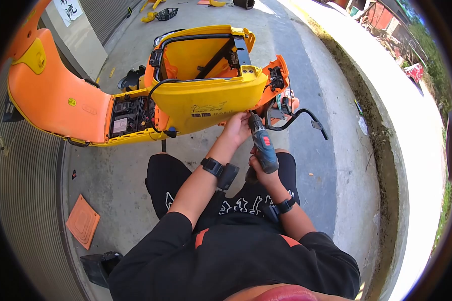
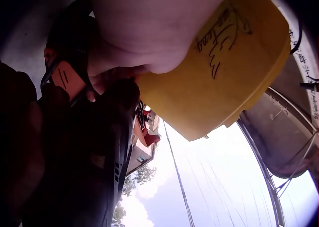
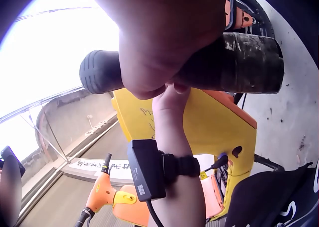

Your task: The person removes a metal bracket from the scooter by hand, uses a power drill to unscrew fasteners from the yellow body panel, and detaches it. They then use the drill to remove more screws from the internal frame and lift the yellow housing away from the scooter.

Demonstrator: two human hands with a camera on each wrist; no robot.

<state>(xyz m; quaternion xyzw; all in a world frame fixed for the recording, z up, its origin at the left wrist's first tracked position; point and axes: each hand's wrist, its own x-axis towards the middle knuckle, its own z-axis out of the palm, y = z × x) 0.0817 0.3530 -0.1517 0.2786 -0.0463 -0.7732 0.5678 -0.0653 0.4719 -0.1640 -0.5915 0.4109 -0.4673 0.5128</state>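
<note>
My right hand [image 1: 260, 165] grips the handle of a blue-grey cordless drill [image 1: 264, 144] with red markings. The drill's chuck points away from me, up to the lower edge of a yellow scooter body panel [image 1: 206, 111] marked with black handwriting. In the right wrist view the drill [image 3: 254, 62] crosses behind my hand, its dark battery end to the right. My left hand [image 1: 237, 129] is at the same edge, fingertips beside the chuck. In the left wrist view its fingers bend in beneath the yellow panel [image 2: 219, 82]; I cannot tell what they hold.
The scooter's orange front [image 1: 60, 85] with a compartment of wiring lies left, its open seat bay above the panel. A black bent bar [image 1: 306, 116] juts out right. An orange flat panel [image 1: 83, 221] and a black part [image 1: 99, 268] are on the floor at left.
</note>
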